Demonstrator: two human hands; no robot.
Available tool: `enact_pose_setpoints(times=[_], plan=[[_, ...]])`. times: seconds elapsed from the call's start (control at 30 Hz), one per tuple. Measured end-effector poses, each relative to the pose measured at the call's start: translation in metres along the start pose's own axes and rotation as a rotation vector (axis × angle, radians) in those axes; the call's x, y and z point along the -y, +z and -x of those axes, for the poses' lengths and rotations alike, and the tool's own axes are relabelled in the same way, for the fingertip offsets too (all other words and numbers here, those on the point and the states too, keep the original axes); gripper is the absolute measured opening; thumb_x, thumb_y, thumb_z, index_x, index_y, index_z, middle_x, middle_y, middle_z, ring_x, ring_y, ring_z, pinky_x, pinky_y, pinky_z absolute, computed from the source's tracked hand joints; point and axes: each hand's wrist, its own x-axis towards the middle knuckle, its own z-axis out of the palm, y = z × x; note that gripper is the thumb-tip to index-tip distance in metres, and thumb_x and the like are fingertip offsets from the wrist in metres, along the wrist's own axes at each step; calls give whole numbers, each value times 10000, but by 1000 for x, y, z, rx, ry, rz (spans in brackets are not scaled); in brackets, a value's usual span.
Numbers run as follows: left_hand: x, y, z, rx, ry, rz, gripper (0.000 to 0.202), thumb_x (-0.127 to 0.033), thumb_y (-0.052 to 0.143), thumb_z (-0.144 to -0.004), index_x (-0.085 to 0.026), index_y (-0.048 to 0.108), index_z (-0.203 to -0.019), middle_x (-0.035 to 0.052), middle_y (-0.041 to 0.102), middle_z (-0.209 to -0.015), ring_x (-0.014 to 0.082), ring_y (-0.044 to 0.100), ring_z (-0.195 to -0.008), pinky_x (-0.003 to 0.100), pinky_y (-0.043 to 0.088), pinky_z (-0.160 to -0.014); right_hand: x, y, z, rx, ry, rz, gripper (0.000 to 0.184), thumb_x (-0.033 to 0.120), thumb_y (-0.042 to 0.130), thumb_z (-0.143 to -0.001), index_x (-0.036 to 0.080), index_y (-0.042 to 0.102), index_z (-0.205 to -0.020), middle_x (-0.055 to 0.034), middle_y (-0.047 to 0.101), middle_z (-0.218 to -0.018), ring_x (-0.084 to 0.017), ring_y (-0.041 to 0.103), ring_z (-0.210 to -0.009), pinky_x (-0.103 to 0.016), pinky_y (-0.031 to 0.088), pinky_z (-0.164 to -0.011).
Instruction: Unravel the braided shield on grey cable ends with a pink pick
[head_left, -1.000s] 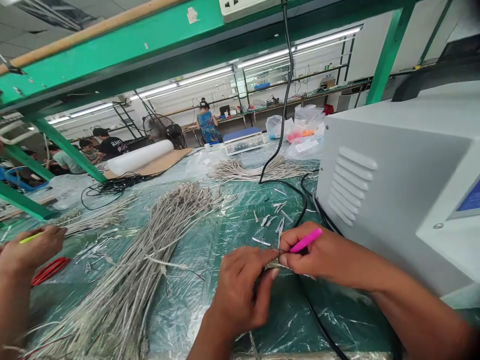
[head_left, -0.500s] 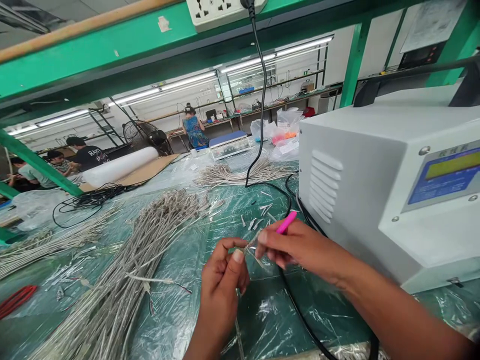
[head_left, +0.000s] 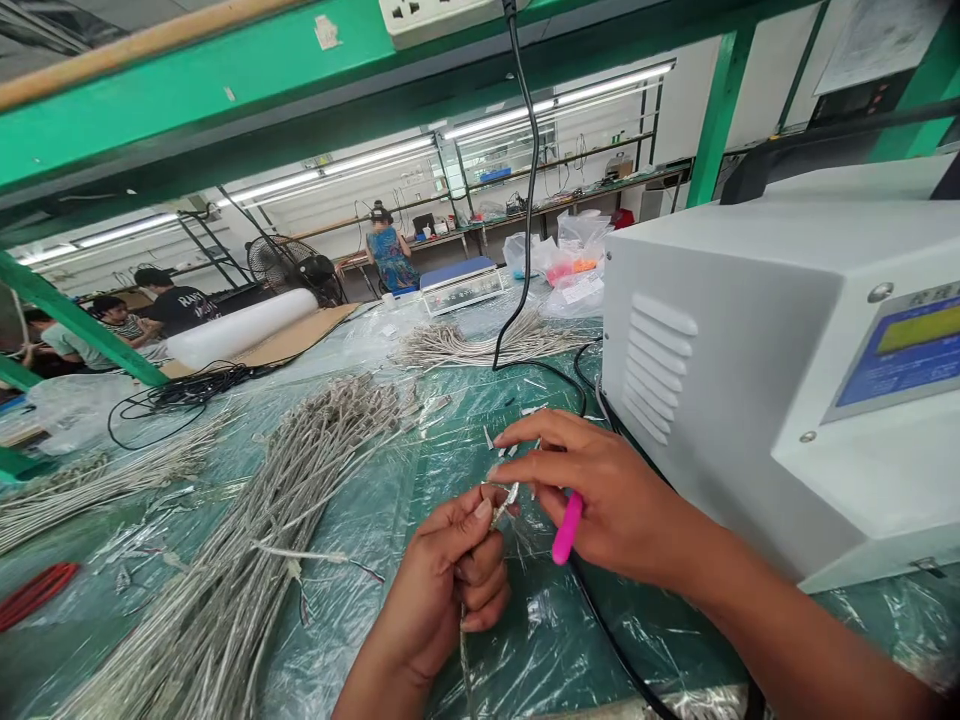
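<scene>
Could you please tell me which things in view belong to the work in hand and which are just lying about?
Apparently in use:
cable, gripped by the left hand
pink tool, held in the right hand
large grey cable bundle alongside, probably

Apparently just lying about:
red coil
black cord coil
white roll
clear plastic bags

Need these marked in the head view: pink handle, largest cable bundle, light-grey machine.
Pink handle (head_left: 568, 528): head view, middle of its exposed length.
Largest cable bundle (head_left: 262, 520): head view, on the strands about midway along.
Light-grey machine (head_left: 757, 390): head view, plain part of its side panel.
</scene>
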Motion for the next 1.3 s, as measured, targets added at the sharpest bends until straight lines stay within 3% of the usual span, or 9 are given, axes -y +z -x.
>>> enact_pose_setpoints(times=[0.17, 0.3, 0.5, 0.63, 0.77, 1.0, 1.1, 1.23, 1.3], plan=[[0, 0, 1, 16, 11, 9, 132, -273, 475, -953, -174, 544, -900, -130, 187, -466, 38, 64, -354, 134, 197, -314, -4, 2, -2, 51, 7, -1, 245, 88, 601, -875, 235, 726, -1027, -46, 666, -1011, -170, 616, -925, -307, 482, -813], [2, 3, 1, -67, 112, -108, 152, -269, 509, -940, -182, 517, -816, -118, 216, -488, 48, 118, -386, 156, 241, -351, -3, 1, -3, 90, 52, -54, 140, 165, 598, -913, 206, 726, -952, -40, 674, -941, -146, 620, -818, -278, 475, -750], [6, 3, -1, -167, 238, -368, 180, -349, 564, -913, -183, 559, -844, -103, 280, -489, 76, 232, -421, 202, 302, -412, 7, 0, -6, 82, 245, -66, 117, 123, 608, -852, 178, 670, -770, -2, 641, -811, -128, 578, -742, -253, 424, -692], [10, 3, 2, -264, 370, -603, 194, -363, 625, -885, -178, 607, -829, -57, 427, -564, 87, 359, -503, 211, 305, -478, 8, 1, -8, 60, 438, -157, 136, 83, 585, -780, 178, 636, -697, 26, 623, -737, -116, 550, -689, -232, 381, -629], [13, 6, 7, -287, 470, -729, 121, -307, 652, -875, -191, 657, -909, -21, 551, -653, 103, 433, -589, 217, 337, -551, 3, -1, -8, 36, 580, -249, 174, 211, 558, -844, 167, 622, -689, 38, 535, -618, -116, 476, -610, -235, 347, -576], [11, 4, 2, -229, 485, -358, 153, -330, 588, -905, -186, 596, -956, -67, 402, -512, 98, 359, -479, 233, 313, -498, -5, -2, -8, -91, 646, -262, 246, 348, 560, -882, 170, 690, -774, 8, 634, -666, -151, 549, -617, -259, 392, -578], [9, 2, 0, -171, 465, -260, 152, -335, 535, -928, -192, 559, -974, -79, 381, -477, 96, 324, -432, 229, 312, -468, -5, 1, -6, -160, 620, -172, 194, 298, 570, -878, 182, 717, -825, -10, 698, -749, -179, 614, -687, -274, 437, -626], [8, 7, 0, -199, 460, -193, 138, -323, 482, -952, -202, 547, -945, -83, 381, -458, 90, 288, -408, 215, 322, -455, -6, 5, -5, -229, 547, -55, 195, 184, 585, -844, 209, 740, -960, -41, 726, -995, -204, 660, -854, -293, 475, -730], [8, 10, 0, -214, 461, -182, 146, -321, 469, -958, -202, 548, -931, -82, 383, -452, 89, 279, -401, 212, 325, -450, -5, 6, -5, -241, 540, -45, 207, 184, 584, -849, 216, 738, -984, -41, 717, -1021, -195, 660, -854, -288, 479, -728]])
